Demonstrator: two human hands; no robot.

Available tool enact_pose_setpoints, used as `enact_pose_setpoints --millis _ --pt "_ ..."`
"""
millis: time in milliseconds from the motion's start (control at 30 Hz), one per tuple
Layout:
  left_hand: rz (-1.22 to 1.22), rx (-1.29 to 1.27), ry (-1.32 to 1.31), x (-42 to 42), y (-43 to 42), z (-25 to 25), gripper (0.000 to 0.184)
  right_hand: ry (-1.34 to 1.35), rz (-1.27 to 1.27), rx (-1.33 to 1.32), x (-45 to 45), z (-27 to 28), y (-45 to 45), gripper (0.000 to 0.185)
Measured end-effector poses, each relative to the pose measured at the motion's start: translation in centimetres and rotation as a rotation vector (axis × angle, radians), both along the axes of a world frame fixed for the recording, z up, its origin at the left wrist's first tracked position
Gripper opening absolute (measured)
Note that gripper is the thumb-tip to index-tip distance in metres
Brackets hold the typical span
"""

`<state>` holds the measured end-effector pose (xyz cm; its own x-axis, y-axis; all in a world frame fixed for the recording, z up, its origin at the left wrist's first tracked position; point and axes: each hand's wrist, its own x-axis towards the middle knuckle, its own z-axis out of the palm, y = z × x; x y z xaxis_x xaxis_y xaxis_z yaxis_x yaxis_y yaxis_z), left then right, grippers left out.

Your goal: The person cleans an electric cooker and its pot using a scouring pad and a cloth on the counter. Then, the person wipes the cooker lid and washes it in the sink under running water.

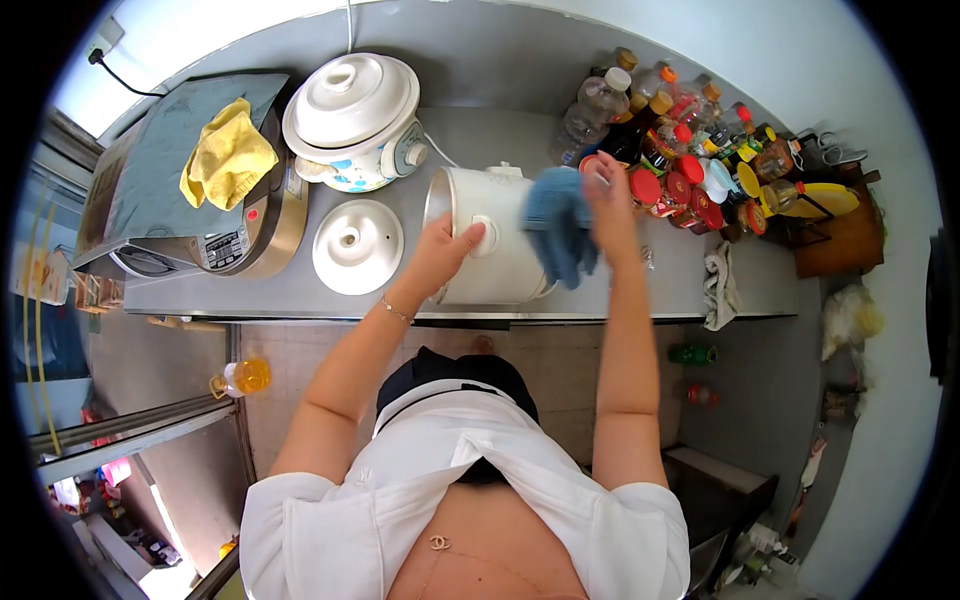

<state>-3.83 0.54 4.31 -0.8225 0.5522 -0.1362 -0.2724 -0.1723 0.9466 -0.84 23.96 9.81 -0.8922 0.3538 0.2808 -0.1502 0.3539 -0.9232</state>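
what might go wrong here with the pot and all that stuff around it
The white pot is turned on its side close to the front of the counter, so it might roll or slip if the left hand loosens its grip. The right hand, beside the blue cloth, is near the red-lidded jars and might knock some over. The loose lid could get bumped by the left arm.

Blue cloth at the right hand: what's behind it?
Behind the blue cloth is the white pot, tipped on its side, visible left of the cloth. The cloth covers much of the pot's right end in the picture; that part can't be seen.
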Motion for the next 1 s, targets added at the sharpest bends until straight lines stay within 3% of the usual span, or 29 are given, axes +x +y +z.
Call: enact_pose_setpoints --millis 33,100,167,300,367,467,533,567,667,767,800,900,1000 --pt "-0.012 -0.033 0.039 0.2 -0.1 -0.1 0.033 0.084 -0.179 0.434 0.3 -1.5 -1.9 0.043" --pt "-0.020 0.015 0.077 0.3 -0.1 0.1 0.032 0.174 -0.019 0.741 1.5 -3.2 -5.0 0.041" --pt "-0.025 0.163 0.053 0.9 0.0 0.3 0.032 0.145 0.002 0.734 1.2 -3.3 -5.2 0.037" --pt "-0.172 -0.084 0.219 1.1 -0.5 -0.3 0.030 -0.060 0.000 0.538 -1.0 -4.0 -3.0 0.033" --pt "-0.160 -0.084 0.272 1.2 -0.5 -0.5 0.027 0.066 0.034 0.664 -0.6 -3.5 -3.9 0.034" --pt "-0.200 -0.171 0.254 0.5 -1.3 0.6 0.024 0.242 0.222 0.667 1.1 -1.6 -7.2 0.034" --pt "-0.147 -0.154 0.377 0.1 -1.2 0.1 0.023 0.365 0.349 0.638 1.8 -0.8 -9.0 0.033" --pt "-0.126 -0.146 0.436 0.1 -1.1 -0.1 0.022 0.342 0.299 0.611 1.5 -0.9 -9.0 0.033" --pt "-0.244 -0.236 0.298 0.5 -1.1 1.2 0.021 0.290 0.125 0.588 -1.8 -1.7 -7.8 0.027" --pt "-0.211 -0.175 0.449 1.0 -0.4 -0.4 0.020 -0.051 0.215 0.296 -5.1 -1.7 -6.2 0.025" --pt "-0.231 -0.181 0.430 1.0 -0.4 -0.2 0.020 -0.052 0.213 0.277 -5.0 -1.6 -6.2 0.024" --pt "-0.239 -0.217 0.420 0.3 -0.5 0.5 0.020 0.147 0.073 0.514 -1.7 -1.3 -7.8 0.024" --pt "-0.194 -0.291 0.487 0.1 -0.8 0.3 0.020 0.312 0.178 0.519 1.8 -1.8 -9.1 0.027"
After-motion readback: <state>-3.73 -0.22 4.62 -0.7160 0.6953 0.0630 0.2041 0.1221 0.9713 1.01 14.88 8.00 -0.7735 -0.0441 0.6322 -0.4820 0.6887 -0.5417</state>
